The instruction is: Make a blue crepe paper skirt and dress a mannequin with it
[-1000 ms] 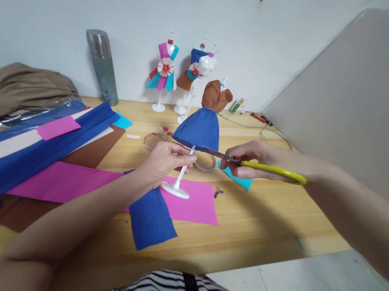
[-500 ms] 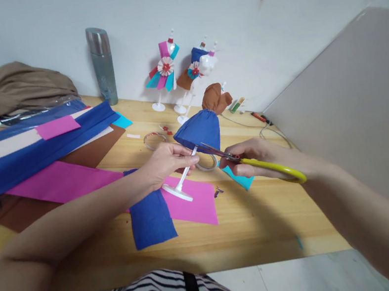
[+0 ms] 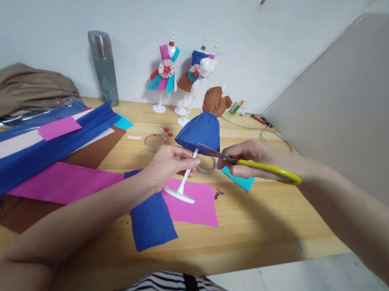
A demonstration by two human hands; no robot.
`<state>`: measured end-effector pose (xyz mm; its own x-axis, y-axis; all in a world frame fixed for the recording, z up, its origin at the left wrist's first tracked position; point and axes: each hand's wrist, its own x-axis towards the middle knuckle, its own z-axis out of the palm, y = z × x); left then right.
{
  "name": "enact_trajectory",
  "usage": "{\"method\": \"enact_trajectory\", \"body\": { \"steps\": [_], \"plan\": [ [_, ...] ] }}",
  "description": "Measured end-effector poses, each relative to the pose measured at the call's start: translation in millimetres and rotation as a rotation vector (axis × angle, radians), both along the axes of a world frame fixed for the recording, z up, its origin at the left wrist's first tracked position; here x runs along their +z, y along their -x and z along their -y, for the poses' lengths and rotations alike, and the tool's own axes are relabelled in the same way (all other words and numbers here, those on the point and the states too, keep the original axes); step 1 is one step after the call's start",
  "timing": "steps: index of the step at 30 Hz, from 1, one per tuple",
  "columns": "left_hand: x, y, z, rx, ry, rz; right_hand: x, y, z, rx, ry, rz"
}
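My left hand [image 3: 175, 161] pinches the stem of a white stand [image 3: 178, 195], which is tilted above the table. On the stand sits a blue paper skirt [image 3: 199, 132] with a brown paper top [image 3: 215, 100]. My right hand [image 3: 247, 157] is closed round yellow-handled scissors [image 3: 266, 168], whose blades point left at the skirt's lower edge. Whether the blades grip the paper cannot be made out. Under the stand lie a pink sheet [image 3: 198, 210] and a blue piece [image 3: 151, 221].
Two decorated stands [image 3: 166, 70] [image 3: 196, 70] and a flask [image 3: 105, 71] stand by the wall. Tape rolls [image 3: 155, 142], a cutter [image 3: 259, 119] and a cyan piece [image 3: 240, 180] lie around. Coloured sheets [image 3: 61, 181] and brown cloth [image 3: 15, 89] cover the left.
The scissors and my right hand have shifted slightly left. My left hand keeps its hold on the stem; the whole view has moved a little.
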<state>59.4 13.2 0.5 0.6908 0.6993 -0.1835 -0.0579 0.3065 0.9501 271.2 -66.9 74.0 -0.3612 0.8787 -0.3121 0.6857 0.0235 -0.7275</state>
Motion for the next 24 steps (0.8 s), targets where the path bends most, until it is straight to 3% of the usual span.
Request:
{"method": "enact_trajectory", "body": {
  "steps": [18, 24],
  "plan": [
    [-8.8, -1, -2, -0.033, -0.013, 0.029, -8.2, -7, 0, -0.033, 0.004, -0.040],
    [-10.4, -2, -2, 0.012, 0.036, 0.029, -11.0, -9, -2, -0.034, 0.030, -0.057]
  ]
}}
